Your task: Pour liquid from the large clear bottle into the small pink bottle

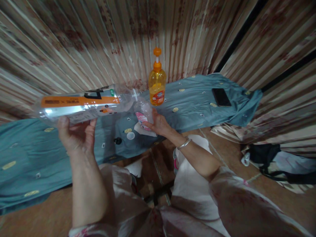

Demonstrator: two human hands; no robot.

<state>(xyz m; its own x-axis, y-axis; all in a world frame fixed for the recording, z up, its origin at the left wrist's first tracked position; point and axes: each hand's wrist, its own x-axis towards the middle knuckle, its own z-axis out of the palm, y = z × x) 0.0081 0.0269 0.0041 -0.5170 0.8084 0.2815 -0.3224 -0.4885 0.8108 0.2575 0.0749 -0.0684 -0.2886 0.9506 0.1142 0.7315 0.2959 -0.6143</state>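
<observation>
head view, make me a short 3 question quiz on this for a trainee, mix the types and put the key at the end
1. True or false: the pump bottle stands upright on the cloth.
2. In the picture, the phone lies:
a) left of the pump bottle
b) right of the pump bottle
c) underneath the pump bottle
3. What does each of the person's hands hold?

Key:
1. True.
2. b
3. The left hand holds the big bottle from below; the right hand holds the small bottle.
</observation>
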